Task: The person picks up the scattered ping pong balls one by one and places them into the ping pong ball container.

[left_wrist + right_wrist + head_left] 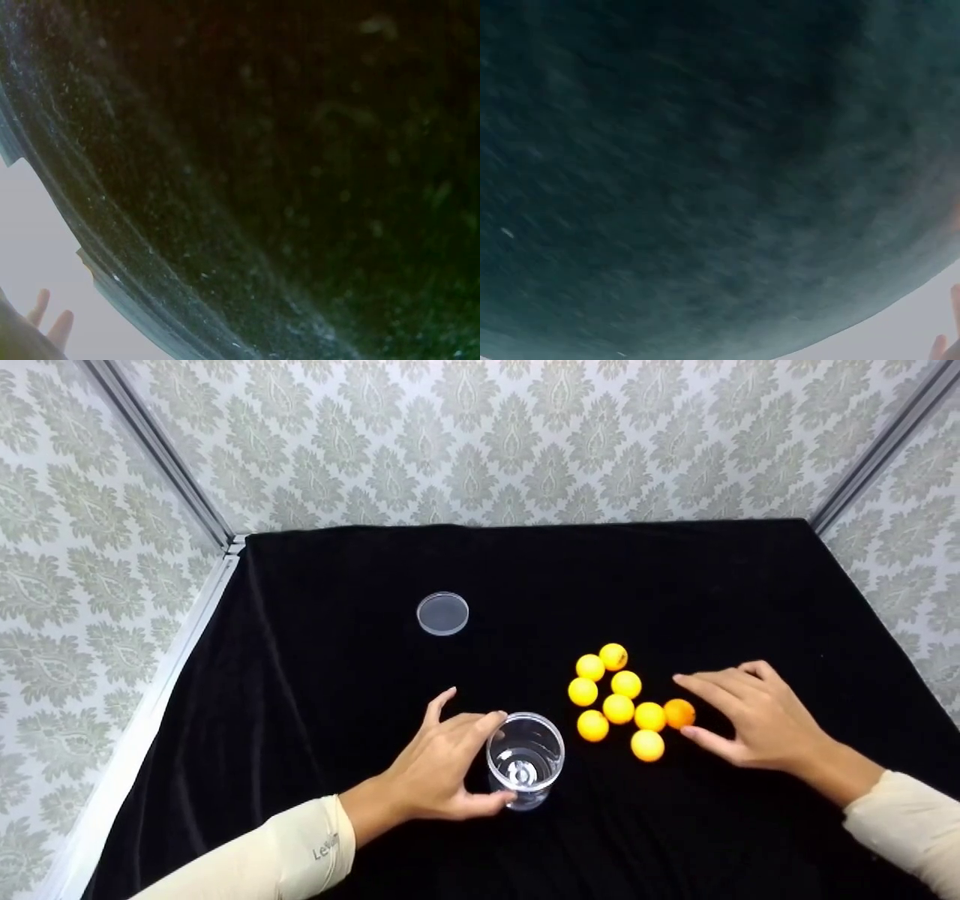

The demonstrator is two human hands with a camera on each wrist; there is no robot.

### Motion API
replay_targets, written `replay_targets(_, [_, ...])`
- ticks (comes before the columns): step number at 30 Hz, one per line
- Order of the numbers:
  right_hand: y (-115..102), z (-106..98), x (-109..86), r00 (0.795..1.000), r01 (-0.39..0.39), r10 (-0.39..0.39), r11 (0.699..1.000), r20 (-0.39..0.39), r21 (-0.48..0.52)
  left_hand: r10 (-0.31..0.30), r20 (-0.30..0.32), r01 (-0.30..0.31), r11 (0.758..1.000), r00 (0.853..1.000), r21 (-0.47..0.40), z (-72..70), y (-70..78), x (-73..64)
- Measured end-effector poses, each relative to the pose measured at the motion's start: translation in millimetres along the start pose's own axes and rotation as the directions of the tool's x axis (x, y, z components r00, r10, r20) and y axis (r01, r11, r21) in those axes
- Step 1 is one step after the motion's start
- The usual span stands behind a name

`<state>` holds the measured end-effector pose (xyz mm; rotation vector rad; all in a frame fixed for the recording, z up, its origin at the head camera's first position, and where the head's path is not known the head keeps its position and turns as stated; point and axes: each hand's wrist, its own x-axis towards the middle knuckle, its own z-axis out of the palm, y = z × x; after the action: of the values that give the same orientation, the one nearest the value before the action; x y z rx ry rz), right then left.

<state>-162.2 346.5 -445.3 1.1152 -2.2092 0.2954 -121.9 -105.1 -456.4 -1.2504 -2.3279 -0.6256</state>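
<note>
From where I'm watching, my left hand (442, 769) curls around the clear, round plastic jar (525, 761), thumb on its near side and fingers on its left wall, so I'd call it held; the jar stands upright with its mouth open to the head camera, near the front middle of the desk. Just to the right of the jar lies the cluster of nine small balls (619, 701), eight yellow and one orange ball (679, 713) at the cluster's right edge. My right hand (750, 716) is the nearer one to them: it sits spread wide, fingers straight and pointing left, holding nothing, with thumb and forefinger either side of the orange ball, which lies directly to the hand's left. Whether a fingertip actually touches it I cannot tell from this angle. The jar stands to the left of the balls, so anything lifted from the cluster would travel leftward. Both wrist views show little beyond dark, blurred cloth. Farther back and left, the round clear plastic lid (442, 613) lies flat, well apart from the jar. Everything rests on the black velvet-like cloth over the desk (525, 570), enclosed by walls of pale damask-patterned paper (487, 442).
</note>
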Motion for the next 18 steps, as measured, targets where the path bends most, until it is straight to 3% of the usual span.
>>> replay_targets(6, [2.5, 5.8, -16.4, 0.999, -0.004, 0.005, 1.0, 0.054, -0.013, 0.0, 0.002, 0.0, 1.0, 1.0, -0.006, -0.3, 0.2, -0.3])
replay_targets(18, [4.7, 11.4, -23.3, 0.995, -0.028, 0.03, 0.999, 0.098, -0.029, 0.006, -0.006, -0.006, 1.0, 1.0, -0.005, -0.1, 0.2, -0.3])
